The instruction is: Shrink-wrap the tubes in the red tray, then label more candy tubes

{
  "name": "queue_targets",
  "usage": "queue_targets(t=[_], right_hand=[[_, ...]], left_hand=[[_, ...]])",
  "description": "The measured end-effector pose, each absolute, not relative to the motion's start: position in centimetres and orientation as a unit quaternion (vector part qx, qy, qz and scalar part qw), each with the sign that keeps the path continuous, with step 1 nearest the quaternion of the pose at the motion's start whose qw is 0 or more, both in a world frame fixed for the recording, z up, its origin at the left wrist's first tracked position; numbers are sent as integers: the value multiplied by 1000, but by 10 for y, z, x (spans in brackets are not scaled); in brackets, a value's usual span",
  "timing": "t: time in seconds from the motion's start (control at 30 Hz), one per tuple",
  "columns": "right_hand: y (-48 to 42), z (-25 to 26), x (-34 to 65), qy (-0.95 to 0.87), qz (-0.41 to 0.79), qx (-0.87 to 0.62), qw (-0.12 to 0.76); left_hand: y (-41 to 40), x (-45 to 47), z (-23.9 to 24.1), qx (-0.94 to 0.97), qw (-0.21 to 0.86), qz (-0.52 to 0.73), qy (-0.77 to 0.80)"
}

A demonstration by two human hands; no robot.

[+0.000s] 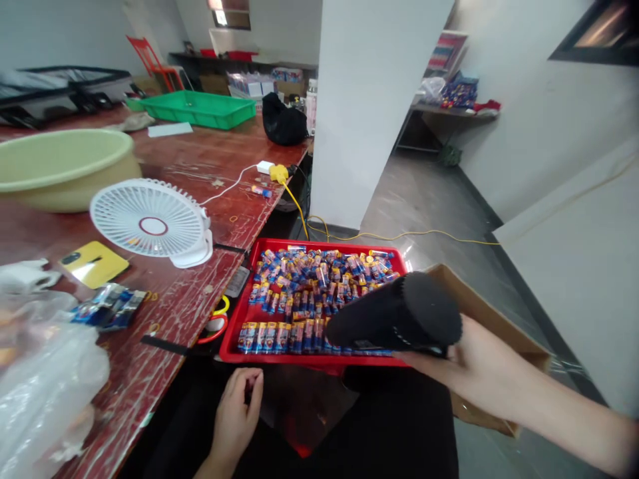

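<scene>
My right hand (474, 366) grips a black heat gun (399, 316), its barrel pointing left over a red tray (239, 313). The tray rests in front of me and holds several small blue-and-orange wrapped tubes (309, 279), some lined up in a row along its near edge. My left hand (237, 416) hangs below the tray's near left corner with its fingers curled inward, and nothing shows in it.
A worn red table (200, 166) at left carries a white desk fan (152, 223), a pale green basin (60, 166), a green tray (197, 108), a yellow card (94, 264) and clear plastic bags (44, 372). A cardboard box (499, 326) sits right of the tray. A yellow cable (399, 235) crosses the floor.
</scene>
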State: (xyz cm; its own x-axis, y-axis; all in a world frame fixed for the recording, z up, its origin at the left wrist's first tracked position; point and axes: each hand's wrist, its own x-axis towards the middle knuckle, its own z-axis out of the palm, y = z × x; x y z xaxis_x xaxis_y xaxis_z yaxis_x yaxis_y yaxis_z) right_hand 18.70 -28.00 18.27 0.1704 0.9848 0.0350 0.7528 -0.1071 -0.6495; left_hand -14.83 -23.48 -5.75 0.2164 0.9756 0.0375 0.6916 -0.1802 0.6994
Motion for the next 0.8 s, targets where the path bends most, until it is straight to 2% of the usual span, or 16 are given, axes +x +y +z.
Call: queue_targets(t=[0.07, 0.17, 0.3, 0.4, 0.6, 0.8], right_hand=[[-264, 178, 162, -653, 245, -665, 268], [-238, 176, 132, -696, 248, -624, 254], [-214, 175, 115, -717, 222, -624, 216], [-212, 170, 116, -693, 174, -657, 239], [-254, 148, 137, -575, 145, -731, 338], [-289, 122, 160, -482, 100, -800, 344]], left_hand=[[-221, -148, -53, 710, 232, 296, 596], [-200, -140, -50, 701, 179, 291, 626], [-182, -111, -49, 689, 128, 225, 677], [-179, -80, -43, 684, 110, 164, 702], [-170, -64, -34, 703, 151, 101, 688], [-100, -67, -35, 715, 259, 137, 635]])
